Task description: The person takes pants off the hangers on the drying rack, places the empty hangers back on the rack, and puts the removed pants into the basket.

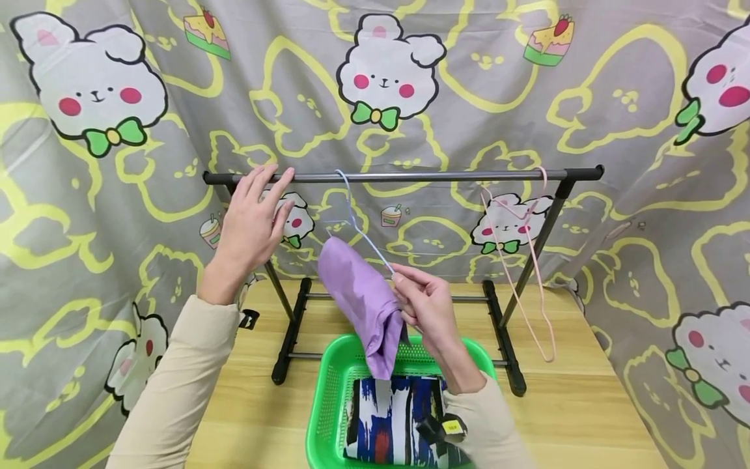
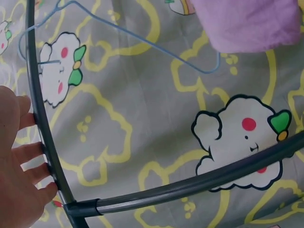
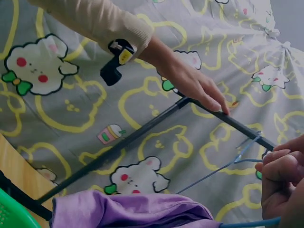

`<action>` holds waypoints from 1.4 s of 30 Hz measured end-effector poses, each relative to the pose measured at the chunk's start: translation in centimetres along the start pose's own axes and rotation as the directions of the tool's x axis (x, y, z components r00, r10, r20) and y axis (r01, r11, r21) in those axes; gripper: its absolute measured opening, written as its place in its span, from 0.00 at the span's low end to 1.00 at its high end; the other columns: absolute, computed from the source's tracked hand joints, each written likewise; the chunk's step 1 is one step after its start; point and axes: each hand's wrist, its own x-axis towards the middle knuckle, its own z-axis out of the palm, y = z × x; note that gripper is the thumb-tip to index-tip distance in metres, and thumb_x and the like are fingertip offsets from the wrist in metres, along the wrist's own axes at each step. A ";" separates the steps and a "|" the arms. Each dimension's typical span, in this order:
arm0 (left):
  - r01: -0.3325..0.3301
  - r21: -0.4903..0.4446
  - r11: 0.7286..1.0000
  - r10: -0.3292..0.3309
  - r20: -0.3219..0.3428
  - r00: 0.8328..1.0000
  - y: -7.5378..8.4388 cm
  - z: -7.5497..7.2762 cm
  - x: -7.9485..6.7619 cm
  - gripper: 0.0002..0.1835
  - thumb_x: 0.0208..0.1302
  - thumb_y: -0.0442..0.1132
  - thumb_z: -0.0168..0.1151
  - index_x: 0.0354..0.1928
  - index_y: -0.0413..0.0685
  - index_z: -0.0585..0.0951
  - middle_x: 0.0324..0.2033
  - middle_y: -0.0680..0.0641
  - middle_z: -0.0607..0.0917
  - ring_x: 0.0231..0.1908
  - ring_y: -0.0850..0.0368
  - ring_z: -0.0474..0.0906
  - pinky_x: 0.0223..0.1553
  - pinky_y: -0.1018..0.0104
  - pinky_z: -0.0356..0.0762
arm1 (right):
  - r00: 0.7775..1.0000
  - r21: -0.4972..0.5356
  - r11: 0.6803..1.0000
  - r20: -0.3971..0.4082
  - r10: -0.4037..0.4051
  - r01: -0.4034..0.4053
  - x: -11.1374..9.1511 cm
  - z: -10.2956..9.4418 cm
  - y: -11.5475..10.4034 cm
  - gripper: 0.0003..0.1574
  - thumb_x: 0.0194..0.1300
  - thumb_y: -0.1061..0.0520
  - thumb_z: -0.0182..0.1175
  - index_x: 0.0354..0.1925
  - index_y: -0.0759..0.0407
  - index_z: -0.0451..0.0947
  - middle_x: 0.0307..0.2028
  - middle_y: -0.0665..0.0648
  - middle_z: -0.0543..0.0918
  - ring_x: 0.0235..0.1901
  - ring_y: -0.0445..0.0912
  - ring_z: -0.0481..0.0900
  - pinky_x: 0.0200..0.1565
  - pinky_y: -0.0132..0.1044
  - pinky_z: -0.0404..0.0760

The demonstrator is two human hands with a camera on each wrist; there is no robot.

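Observation:
My right hand [image 1: 426, 306] pinches the right arm of a light blue wire hanger [image 1: 372, 246]. The hanger's hook is over the dark metal rail [image 1: 433, 176] of a garment rack. A purple cloth garment [image 1: 357, 293] is on the hanger, drooping in folds, just left of my right fingers; its lower end overlaps the basket in the head view. Toward the rail's left end, my left hand [image 1: 249, 221] rests its extended fingertips on the metal. In the left wrist view those fingers [image 2: 31, 154] lie against the rail, apart from the hanger.
A pink hanger [image 1: 541, 299] hangs from the rail's right part. Below, a green plastic basket [image 1: 316, 417] on the wooden table [image 1: 586, 404] holds a folded multicoloured patterned cloth [image 1: 389, 423]. Black rack feet [image 1: 291, 332] stand behind the basket. A patterned curtain [image 1: 504, 117] closes off the back and sides.

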 end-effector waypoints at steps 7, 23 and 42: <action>0.000 0.003 1.000 0.000 -0.017 1.000 0.2 0.1 0.6 0.24 0.72 0.46 0.46 0.68 0.54 0.67 0.65 0.41 0.67 0.68 0.45 0.56 0.70 0.53 0.45 | 0.996 -0.041 0.996 -0.038 -0.085 0.083 -0.6 -1.2 -2.1 0.24 0.63 0.60 0.62 0.54 0.72 0.75 0.13 0.52 0.68 0.06 0.36 0.50 0.08 0.30 0.49; 0.008 0.003 1.000 -0.008 -0.004 1.000 -0.1 0.1 0.0 0.25 0.73 0.45 0.46 0.70 0.62 0.64 0.70 0.44 0.60 0.71 0.48 0.48 0.70 0.49 0.41 | 0.992 -0.072 0.989 0.012 -0.129 0.129 -2.7 -4.1 -4.3 0.20 0.65 0.64 0.58 0.53 0.74 0.75 0.15 0.51 0.73 0.06 0.39 0.47 0.08 0.36 0.42; -0.026 -0.024 0.999 0.024 -0.055 0.998 0.5 0.3 -1.6 0.26 0.70 0.41 0.49 0.69 0.56 0.66 0.72 0.44 0.54 0.71 0.47 0.45 0.69 0.47 0.44 | 0.982 -0.215 0.958 0.014 -0.189 0.188 -5.5 -7.3 -3.6 0.17 0.63 0.70 0.57 0.50 0.79 0.74 0.12 0.49 0.64 0.06 0.43 0.48 0.07 0.36 0.45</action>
